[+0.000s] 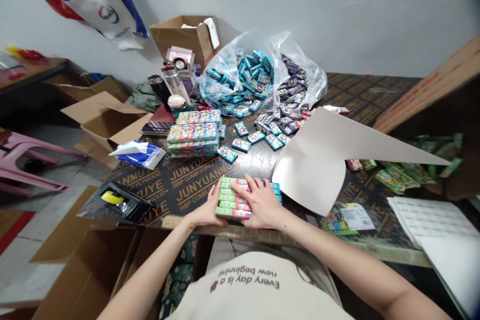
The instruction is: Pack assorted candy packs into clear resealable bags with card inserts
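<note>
A tight block of small colourful boxes (232, 204) lies at the near edge of the dark plywood table (187, 185). My left hand (208, 211) curls against the block's left side. My right hand (258, 201) lies on top of it with fingers spread flat over the boxes. Behind, a stack of finished blocks (194, 133) stands at the middle left. Loose small boxes (258, 135) are scattered before a clear plastic bag (258, 77) full of them.
A big sheet of grey card (322, 155) lies right of my hands. A tape dispenser (116, 200) sits on the table's left corner. Open cartons (108, 120) stand left and below. Sticker sheets (431, 220) lie at the right; flasks (167, 85) stand at the back.
</note>
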`<action>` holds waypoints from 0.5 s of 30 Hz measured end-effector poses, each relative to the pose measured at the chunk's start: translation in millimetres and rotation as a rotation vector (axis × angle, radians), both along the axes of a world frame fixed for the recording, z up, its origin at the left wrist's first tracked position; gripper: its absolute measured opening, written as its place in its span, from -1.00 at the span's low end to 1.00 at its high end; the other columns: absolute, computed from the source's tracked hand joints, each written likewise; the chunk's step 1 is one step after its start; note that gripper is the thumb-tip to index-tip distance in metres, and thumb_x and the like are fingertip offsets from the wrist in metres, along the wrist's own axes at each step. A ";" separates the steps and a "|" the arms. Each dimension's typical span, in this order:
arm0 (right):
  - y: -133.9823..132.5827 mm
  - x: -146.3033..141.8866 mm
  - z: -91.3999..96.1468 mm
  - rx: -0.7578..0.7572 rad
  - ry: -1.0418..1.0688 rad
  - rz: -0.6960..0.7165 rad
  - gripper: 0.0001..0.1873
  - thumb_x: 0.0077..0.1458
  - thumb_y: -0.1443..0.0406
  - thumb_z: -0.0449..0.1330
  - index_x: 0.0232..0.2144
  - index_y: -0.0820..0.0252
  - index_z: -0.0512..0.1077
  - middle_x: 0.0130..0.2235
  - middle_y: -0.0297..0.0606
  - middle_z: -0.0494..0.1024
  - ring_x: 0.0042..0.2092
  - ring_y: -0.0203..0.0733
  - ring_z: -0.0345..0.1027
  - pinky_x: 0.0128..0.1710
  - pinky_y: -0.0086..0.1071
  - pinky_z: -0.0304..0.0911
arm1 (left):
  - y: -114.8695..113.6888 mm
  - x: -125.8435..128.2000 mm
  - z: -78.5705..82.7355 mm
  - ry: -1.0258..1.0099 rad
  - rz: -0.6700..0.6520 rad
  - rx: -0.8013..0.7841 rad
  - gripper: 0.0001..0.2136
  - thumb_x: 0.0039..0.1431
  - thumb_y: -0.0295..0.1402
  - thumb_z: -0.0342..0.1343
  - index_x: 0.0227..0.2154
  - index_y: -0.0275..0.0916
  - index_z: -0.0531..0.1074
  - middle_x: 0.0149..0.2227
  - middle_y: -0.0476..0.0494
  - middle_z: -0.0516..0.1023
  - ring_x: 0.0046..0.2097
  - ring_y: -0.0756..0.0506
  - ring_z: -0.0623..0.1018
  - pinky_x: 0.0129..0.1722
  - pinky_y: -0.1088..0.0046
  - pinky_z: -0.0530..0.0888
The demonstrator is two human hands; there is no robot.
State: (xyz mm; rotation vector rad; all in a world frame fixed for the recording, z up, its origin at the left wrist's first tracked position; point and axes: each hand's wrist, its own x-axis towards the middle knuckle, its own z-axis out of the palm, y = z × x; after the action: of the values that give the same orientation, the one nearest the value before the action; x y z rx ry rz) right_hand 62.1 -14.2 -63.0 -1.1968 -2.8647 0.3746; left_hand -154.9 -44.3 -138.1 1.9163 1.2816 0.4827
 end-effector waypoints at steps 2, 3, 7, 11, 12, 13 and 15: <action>-0.1 -3.8 -0.7 -0.004 0.006 -0.034 0.10 -0.37 0.03 0.29 0.21 -0.08 -0.13 0.16 0.01 0.00 0.04 0.23 -0.03 -0.05 0.00 -0.14 | 2.2 4.2 0.5 -0.038 0.042 -0.045 0.19 -0.30 -0.31 0.29 0.18 -0.14 -0.60 0.28 -0.31 -0.40 0.27 -0.36 -0.29 0.18 -0.06 -0.21; 0.1 -3.4 1.0 -0.018 0.015 -0.046 0.09 -0.36 0.04 0.30 0.21 -0.08 -0.12 0.10 0.00 0.08 0.01 0.20 0.00 -0.07 -0.02 -0.11 | 3.0 4.5 4.9 -0.061 0.074 -0.069 0.17 -0.28 -0.31 0.28 0.19 -0.13 -0.58 0.28 -0.31 -0.35 0.27 -0.35 -0.23 0.18 -0.04 -0.16; 0.3 23.4 22.7 -0.085 0.198 -0.104 0.13 -0.41 0.04 0.31 0.21 -0.10 -0.13 -0.08 -0.17 0.22 -0.09 0.02 0.10 -0.11 -0.17 0.01 | 18.9 -4.7 48.9 -0.256 -0.031 -0.173 0.11 -0.31 -0.16 0.31 0.23 -0.14 -0.36 0.26 -0.27 -0.11 0.24 -0.30 0.01 0.18 0.09 0.01; 3.2 82.5 53.5 -0.008 0.427 -0.280 0.16 -0.35 -0.02 0.29 0.23 -0.05 -0.23 -0.01 -0.18 0.17 -0.06 0.00 0.11 -0.07 -0.22 0.04 | 68.8 20.8 83.2 -0.463 -0.051 -0.072 -0.13 -0.20 0.07 0.15 0.18 -0.21 0.04 0.24 -0.19 0.03 0.24 -0.28 0.03 0.19 0.25 0.02; 6.3 97.0 58.2 0.044 0.439 -0.349 0.15 -0.32 -0.01 0.28 0.23 -0.04 -0.24 0.00 -0.16 0.17 -0.04 0.03 0.09 -0.06 -0.20 0.03 | 83.8 39.1 82.3 -0.387 0.082 -0.035 -0.31 -0.05 0.01 0.06 0.14 -0.20 0.13 0.21 -0.17 0.12 0.21 -0.23 0.12 0.17 0.28 0.07; 10.3 110.0 60.6 0.101 0.430 -0.417 0.13 -0.29 0.00 0.28 0.23 -0.02 -0.24 0.01 -0.15 0.17 -0.03 0.06 0.08 -0.04 -0.18 0.01 | 98.4 61.0 77.7 -0.288 0.185 -0.019 -0.43 0.03 -0.06 0.01 0.09 -0.21 0.22 0.16 -0.17 0.22 0.15 -0.20 0.23 0.12 0.31 0.15; 19.9 129.8 58.1 0.207 0.371 -0.522 0.08 -0.26 0.04 0.27 0.23 0.00 -0.22 0.00 -0.12 0.18 0.00 0.11 0.05 -0.03 -0.14 -0.02 | 122.9 107.7 61.8 -0.228 0.203 -0.040 -0.54 -0.04 -0.21 0.10 -0.05 -0.30 0.38 -0.06 -0.24 0.45 -0.06 -0.19 0.44 -0.05 0.33 0.32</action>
State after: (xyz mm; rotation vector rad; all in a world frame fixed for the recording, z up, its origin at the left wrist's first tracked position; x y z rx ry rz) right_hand 191.9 5.7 -4.8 -1.5670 -2.1244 0.2394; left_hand -47.1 78.6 -76.4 1.6527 1.3289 0.7502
